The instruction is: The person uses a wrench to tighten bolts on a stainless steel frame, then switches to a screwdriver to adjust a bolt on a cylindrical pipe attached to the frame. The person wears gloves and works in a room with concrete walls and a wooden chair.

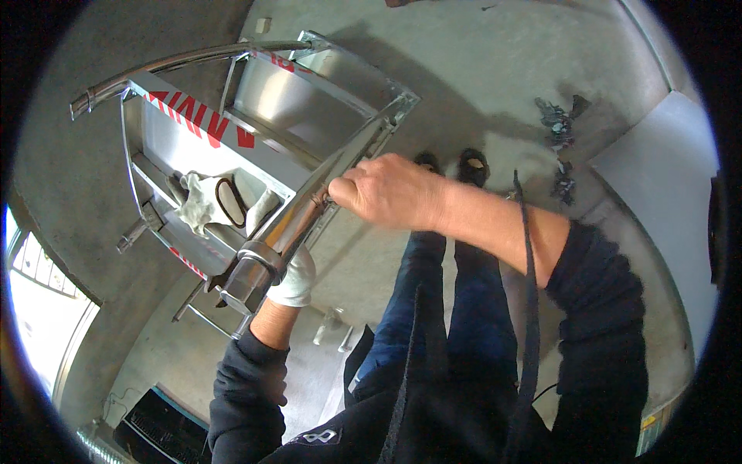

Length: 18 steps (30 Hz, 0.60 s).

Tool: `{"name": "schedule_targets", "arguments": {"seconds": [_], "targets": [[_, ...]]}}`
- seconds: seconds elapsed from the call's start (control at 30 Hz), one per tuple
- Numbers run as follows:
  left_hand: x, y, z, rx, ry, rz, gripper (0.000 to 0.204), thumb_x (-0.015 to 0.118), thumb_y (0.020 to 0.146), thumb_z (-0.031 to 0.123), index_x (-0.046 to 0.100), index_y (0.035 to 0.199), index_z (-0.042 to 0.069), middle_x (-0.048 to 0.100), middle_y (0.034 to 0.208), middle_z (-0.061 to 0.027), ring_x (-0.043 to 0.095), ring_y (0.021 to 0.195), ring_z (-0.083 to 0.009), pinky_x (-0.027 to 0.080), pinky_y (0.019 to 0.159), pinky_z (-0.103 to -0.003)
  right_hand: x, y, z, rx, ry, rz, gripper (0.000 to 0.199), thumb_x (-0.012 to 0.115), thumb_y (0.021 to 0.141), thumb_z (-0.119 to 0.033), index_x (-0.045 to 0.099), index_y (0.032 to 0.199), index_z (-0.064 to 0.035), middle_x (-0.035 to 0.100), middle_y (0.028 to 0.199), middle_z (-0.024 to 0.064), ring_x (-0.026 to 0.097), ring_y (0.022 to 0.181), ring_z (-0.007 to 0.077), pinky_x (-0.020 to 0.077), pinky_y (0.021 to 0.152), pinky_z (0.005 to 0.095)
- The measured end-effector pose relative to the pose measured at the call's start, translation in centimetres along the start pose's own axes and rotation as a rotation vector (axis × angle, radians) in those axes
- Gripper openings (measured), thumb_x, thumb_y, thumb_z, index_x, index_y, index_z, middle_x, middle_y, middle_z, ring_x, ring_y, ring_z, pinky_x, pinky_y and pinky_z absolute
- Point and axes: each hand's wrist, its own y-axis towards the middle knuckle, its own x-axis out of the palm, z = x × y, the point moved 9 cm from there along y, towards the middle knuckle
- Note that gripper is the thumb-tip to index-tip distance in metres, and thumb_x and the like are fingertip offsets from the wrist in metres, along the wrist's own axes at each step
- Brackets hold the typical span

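A shiny steel rack or cart frame (282,158) with tubes and flat panels is tilted in front of me at the left. My right hand (390,189) is bare and closed in a fist against its near tube (297,216). Whatever the fist holds, if anything, is hidden. My left hand (295,280), in a white glove, is behind the thick round collar (259,263) at the tube's lower end; its fingers are out of sight. A white work glove (209,203) with a dark-edged cuff lies on the frame's panel.
Dark scraps (560,127) litter the concrete floor at the right. A pale flat panel (665,193) stands at the right edge. At lower left are a black case-like object (162,429) and a bright window (46,309). A small clear container (328,325) is near my legs.
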Motion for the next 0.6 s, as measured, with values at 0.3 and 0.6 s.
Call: {"name": "schedule_targets", "arguments": {"seconds": [0.3,0.6], "targets": [[0.2,0.3,0.0,-0.013,0.104,-0.051,0.049,0.048,0.094,0.042,0.066,0.106,-0.003,0.065,0.107,-0.0108,0.061,0.1,-0.0209,0.044,0.093,-0.036,-1.8,1.2,-0.7,-0.606,-0.269,0.129,0.013,0.058,0.075,-0.019,0.05,0.075,-0.0089,0.049,0.065,0.001,0.054,0.064,0.0158,0.0435,0.047,0.0273],[-0.2,-0.1,1.2,-0.063,-0.031,0.015,0.066,0.056,0.089,0.048,0.044,0.126,-0.006,0.057,0.115,-0.0148,0.058,0.106,-0.0249,0.045,0.093,-0.037,-3.7,-1.8,0.1,-0.08,0.138,0.273,0.01,0.059,0.073,-0.008,0.053,0.08,-0.0056,0.052,0.07,0.0074,0.058,0.07,0.0245,0.0503,0.056,0.034]]}}
